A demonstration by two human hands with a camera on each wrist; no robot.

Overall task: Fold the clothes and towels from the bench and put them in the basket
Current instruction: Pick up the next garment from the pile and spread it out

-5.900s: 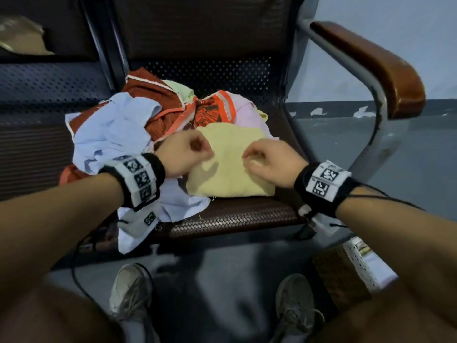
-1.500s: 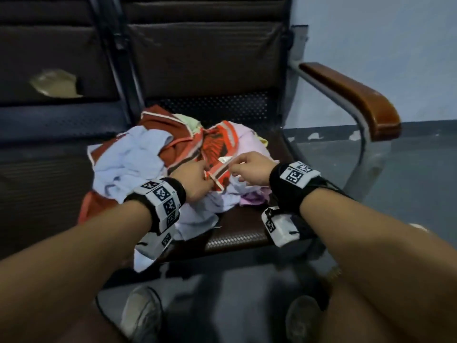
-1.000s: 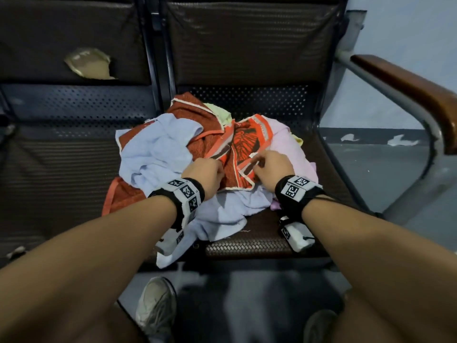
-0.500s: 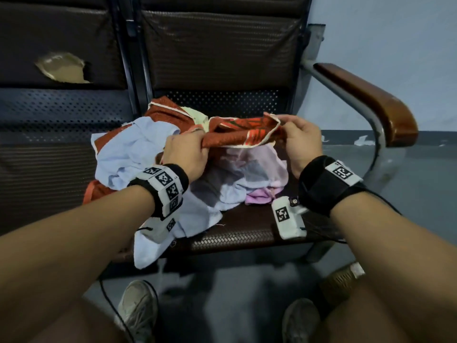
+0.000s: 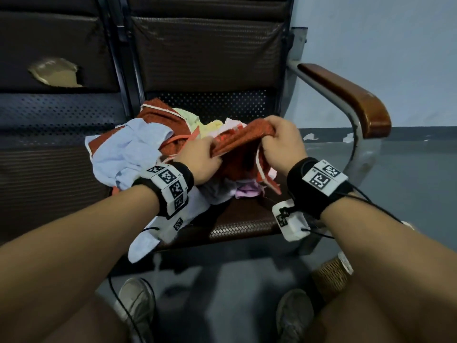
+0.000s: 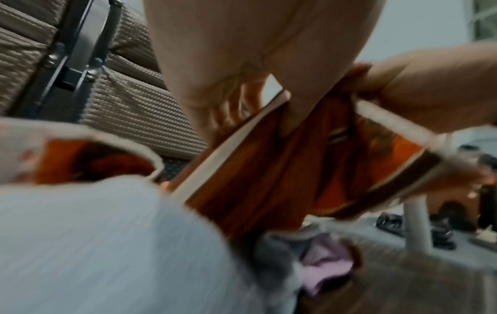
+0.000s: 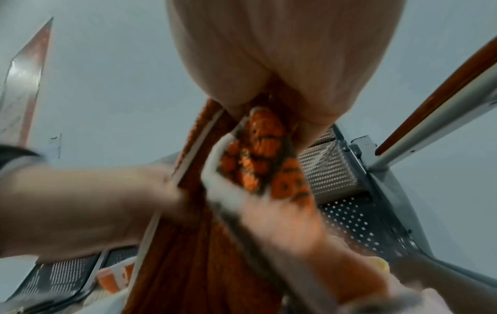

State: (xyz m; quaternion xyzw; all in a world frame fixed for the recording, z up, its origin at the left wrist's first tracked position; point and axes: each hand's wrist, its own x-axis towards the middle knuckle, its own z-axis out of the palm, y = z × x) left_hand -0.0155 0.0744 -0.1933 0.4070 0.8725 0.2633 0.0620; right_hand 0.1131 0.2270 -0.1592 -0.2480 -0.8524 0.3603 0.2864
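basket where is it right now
In the head view the woven basket sits on the floor at lower right, below the bench seat, partly hidden behind the person's right forearm.

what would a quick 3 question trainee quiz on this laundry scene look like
1. True or false: both hands grip the orange towel, which is held up off the pile.
2. Which garment lies leftmost in the pile on the bench seat? A) pink cloth B) light blue shirt C) yellow cloth
3. Fill in: the woven basket sits on the floor below the person's ____ forearm.

Key:
1. True: the left hand and right hand each clutch an end of it.
2. B: the light blue shirt; the pink cloth lies under the towel.
3. right
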